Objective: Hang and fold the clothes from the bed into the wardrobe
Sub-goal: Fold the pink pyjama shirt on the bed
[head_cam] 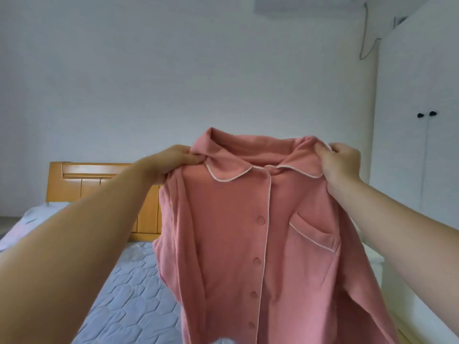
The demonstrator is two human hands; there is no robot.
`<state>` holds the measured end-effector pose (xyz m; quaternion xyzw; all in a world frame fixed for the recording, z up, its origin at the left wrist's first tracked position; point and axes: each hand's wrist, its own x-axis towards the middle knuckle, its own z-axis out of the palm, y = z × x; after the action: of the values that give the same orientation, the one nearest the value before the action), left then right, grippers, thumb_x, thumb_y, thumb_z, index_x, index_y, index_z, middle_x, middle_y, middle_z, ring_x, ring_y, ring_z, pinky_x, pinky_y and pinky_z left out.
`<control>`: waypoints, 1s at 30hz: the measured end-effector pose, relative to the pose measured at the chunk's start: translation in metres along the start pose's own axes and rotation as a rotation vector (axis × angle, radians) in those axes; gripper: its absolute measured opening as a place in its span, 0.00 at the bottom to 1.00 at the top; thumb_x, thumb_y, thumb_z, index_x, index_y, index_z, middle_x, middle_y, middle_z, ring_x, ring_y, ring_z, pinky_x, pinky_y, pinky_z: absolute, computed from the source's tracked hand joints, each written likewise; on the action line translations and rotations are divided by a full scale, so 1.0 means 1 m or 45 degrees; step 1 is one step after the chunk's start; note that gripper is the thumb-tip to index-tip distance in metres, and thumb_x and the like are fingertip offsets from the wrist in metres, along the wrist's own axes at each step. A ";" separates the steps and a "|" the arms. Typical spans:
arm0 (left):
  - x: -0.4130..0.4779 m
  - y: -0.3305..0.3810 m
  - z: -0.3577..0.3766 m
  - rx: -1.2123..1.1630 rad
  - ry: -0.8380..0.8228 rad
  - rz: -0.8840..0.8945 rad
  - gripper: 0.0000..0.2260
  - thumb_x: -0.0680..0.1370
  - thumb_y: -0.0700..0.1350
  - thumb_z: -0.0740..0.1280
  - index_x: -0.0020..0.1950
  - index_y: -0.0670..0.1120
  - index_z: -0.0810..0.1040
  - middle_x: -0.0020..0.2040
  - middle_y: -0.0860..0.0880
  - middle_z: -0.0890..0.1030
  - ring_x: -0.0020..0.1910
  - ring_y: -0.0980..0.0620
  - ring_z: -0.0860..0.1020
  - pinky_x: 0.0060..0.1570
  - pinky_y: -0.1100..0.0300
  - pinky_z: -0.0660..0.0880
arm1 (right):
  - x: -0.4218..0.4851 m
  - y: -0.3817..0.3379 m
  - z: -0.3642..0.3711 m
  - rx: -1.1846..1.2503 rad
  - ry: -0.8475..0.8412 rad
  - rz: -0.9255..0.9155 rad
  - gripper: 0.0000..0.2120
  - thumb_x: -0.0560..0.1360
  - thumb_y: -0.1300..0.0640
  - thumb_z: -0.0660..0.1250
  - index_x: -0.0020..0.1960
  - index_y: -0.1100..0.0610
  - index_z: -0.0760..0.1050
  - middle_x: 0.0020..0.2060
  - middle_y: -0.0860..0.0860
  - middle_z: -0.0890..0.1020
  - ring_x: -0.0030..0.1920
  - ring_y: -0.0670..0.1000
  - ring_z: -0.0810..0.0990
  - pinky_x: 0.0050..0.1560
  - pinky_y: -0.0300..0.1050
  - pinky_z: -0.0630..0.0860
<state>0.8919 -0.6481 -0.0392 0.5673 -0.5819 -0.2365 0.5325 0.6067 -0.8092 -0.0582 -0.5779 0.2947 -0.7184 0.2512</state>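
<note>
bed (pixel 129 294) — quilted grey-blue top | headboard (pixel 99 187) — orange wood | pale cloth (pixel 22 227) lying at left side

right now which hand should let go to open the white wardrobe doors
Right, probably: the right hand is nearer the closed white wardrobe, while the left hand can hold the pink button-up shirt.

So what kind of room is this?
Most likely a bedroom. There is a bed with a wooden headboard, a white wardrobe with closed doors on the right, and a pink pyjama shirt held up by the left hand and right hand.
</note>
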 end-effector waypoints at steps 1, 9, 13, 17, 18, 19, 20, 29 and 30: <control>0.003 0.002 -0.001 -0.060 0.010 0.029 0.06 0.73 0.43 0.69 0.47 0.44 0.81 0.41 0.48 0.85 0.39 0.54 0.83 0.35 0.64 0.78 | 0.001 0.000 0.002 -0.030 0.071 -0.053 0.21 0.72 0.54 0.71 0.26 0.53 0.64 0.23 0.47 0.63 0.24 0.44 0.61 0.25 0.38 0.58; 0.060 -0.099 0.032 1.250 0.019 -0.318 0.10 0.74 0.46 0.71 0.47 0.38 0.81 0.37 0.46 0.74 0.39 0.48 0.71 0.38 0.60 0.66 | -0.037 0.109 0.026 -0.524 -1.200 0.944 0.15 0.75 0.65 0.69 0.60 0.65 0.74 0.53 0.62 0.80 0.49 0.57 0.79 0.54 0.55 0.76; 0.072 -0.186 0.065 1.412 -0.273 -0.735 0.12 0.77 0.46 0.65 0.37 0.40 0.75 0.24 0.47 0.73 0.23 0.51 0.70 0.24 0.65 0.66 | -0.066 0.184 0.040 -1.332 -1.448 0.689 0.11 0.71 0.57 0.74 0.45 0.60 0.74 0.34 0.55 0.75 0.32 0.52 0.72 0.31 0.40 0.71; 0.096 -0.256 0.080 0.793 -0.139 -1.018 0.13 0.79 0.39 0.59 0.36 0.39 0.73 0.23 0.45 0.76 0.18 0.52 0.74 0.18 0.68 0.68 | -0.071 0.242 0.073 -1.338 -1.313 0.851 0.12 0.71 0.59 0.71 0.36 0.61 0.69 0.27 0.56 0.71 0.26 0.52 0.69 0.28 0.40 0.66; 0.109 -0.267 0.081 0.577 0.102 -0.955 0.09 0.78 0.37 0.60 0.40 0.37 0.75 0.30 0.41 0.80 0.24 0.51 0.79 0.24 0.63 0.76 | -0.066 0.251 0.086 -1.217 -1.155 0.843 0.08 0.71 0.61 0.70 0.39 0.63 0.72 0.30 0.59 0.75 0.28 0.55 0.73 0.30 0.44 0.70; 0.125 -0.276 0.081 0.404 0.331 -0.858 0.07 0.77 0.36 0.61 0.45 0.35 0.77 0.39 0.39 0.82 0.34 0.47 0.83 0.34 0.57 0.81 | -0.057 0.262 0.101 -1.099 -0.971 0.765 0.07 0.72 0.61 0.69 0.43 0.65 0.75 0.35 0.61 0.79 0.34 0.58 0.79 0.35 0.47 0.73; 0.143 -0.279 0.081 0.297 0.507 -0.743 0.07 0.76 0.36 0.61 0.49 0.36 0.77 0.46 0.38 0.82 0.43 0.44 0.83 0.43 0.53 0.81 | -0.044 0.272 0.117 -1.008 -0.807 0.649 0.10 0.72 0.59 0.68 0.49 0.65 0.77 0.43 0.63 0.81 0.43 0.61 0.81 0.40 0.48 0.74; 0.151 -0.344 0.164 0.205 0.188 -0.148 0.36 0.73 0.35 0.67 0.75 0.50 0.51 0.65 0.51 0.69 0.55 0.64 0.72 0.48 0.67 0.72 | -0.106 0.370 0.168 -0.580 -0.997 0.596 0.41 0.74 0.53 0.67 0.78 0.53 0.46 0.74 0.52 0.63 0.69 0.53 0.67 0.58 0.34 0.60; 0.132 -0.367 0.175 0.277 0.094 -0.303 0.37 0.74 0.36 0.65 0.76 0.50 0.49 0.69 0.48 0.68 0.58 0.58 0.74 0.50 0.61 0.74 | -0.131 0.388 0.155 -0.626 -1.111 0.616 0.41 0.74 0.54 0.67 0.78 0.54 0.46 0.75 0.53 0.61 0.72 0.54 0.65 0.63 0.37 0.61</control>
<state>0.9144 -0.9159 -0.3716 0.6948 -0.5130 -0.2125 0.4570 0.7937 -1.0095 -0.3999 -0.7792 0.4466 -0.2444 0.3657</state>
